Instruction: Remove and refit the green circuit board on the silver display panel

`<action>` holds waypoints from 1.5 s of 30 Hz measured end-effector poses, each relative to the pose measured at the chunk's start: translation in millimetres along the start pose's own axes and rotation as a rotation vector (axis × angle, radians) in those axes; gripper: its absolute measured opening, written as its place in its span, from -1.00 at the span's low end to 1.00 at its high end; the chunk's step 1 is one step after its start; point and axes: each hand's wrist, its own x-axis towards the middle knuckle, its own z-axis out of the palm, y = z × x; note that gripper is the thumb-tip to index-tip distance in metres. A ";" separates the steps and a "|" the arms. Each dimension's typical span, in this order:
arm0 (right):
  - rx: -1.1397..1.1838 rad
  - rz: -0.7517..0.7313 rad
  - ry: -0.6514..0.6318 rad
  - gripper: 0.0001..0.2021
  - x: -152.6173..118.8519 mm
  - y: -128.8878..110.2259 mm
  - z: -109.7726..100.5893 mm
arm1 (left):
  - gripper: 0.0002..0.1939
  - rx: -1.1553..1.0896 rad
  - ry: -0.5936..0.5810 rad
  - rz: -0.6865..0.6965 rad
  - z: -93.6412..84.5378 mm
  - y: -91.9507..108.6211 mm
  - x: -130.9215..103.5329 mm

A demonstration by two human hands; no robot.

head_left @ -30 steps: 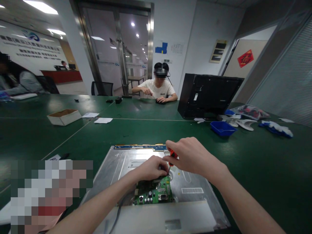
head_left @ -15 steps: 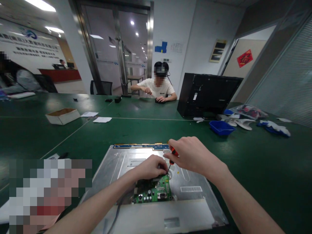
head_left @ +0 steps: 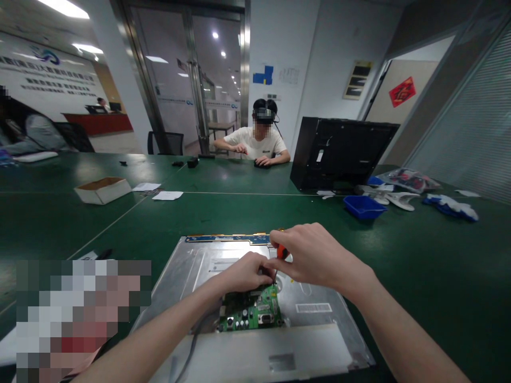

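A silver metal panel [head_left: 311, 340] lies flat on the green table, with a blue circuit strip [head_left: 223, 239] along its far edge. On the panel sits a green circuit board [head_left: 255, 311]. My right hand [head_left: 305, 247] is closed round a red and black screwdriver [head_left: 281, 252], its shaft pointing down at the board's far right corner. My left hand [head_left: 249, 272] is curled at the board's far edge, beside the screwdriver's shaft; its fingertips press together, and whatever they hold is hidden. A dark cable [head_left: 192, 348] runs off the board's left side.
Beyond the panel stand a black monitor [head_left: 347, 154], a blue tray [head_left: 364, 208] and gloves [head_left: 451, 206]. An open white box [head_left: 102, 192] and papers [head_left: 168, 196] lie at the left. A person [head_left: 261, 141] sits across the table.
My right hand has turned slightly round the screwdriver and its fingers have shifted a little left. My left hand has hardly moved.
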 end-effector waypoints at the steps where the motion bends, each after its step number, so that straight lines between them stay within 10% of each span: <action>1: -0.032 0.021 0.002 -0.80 1.0 -0.5 0.7 | -0.80 -0.003 0.001 0.004 -0.3 0.8 0.0; 45: -0.032 0.025 -0.028 -0.83 2.7 3.3 0.2 | -0.84 0.050 -0.014 -0.019 -3.2 7.6 -0.3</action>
